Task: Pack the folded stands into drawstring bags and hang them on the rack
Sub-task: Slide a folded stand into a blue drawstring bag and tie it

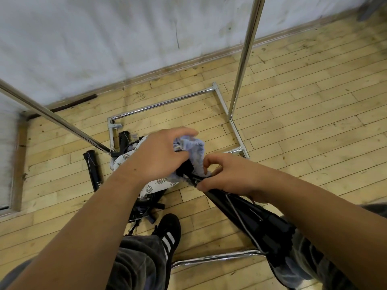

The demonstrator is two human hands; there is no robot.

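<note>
Rack [245, 59] uprights cut off at the top and left edges, folded stand [240, 208] tip hidden under bag [195, 148], left hand [159, 155] and right hand [228, 176], left fingertips [186, 130] blurred, pile [144, 210] partly behind left forearm [94, 216]

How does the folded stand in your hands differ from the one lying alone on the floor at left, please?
The held stand is gripped at a slant by the right hand; the floor stand lies flat, untouched. The held stand has the pale blue bag, bunched in the left hand, at its top end; the floor stand is bare. Both are black and folded.
</note>
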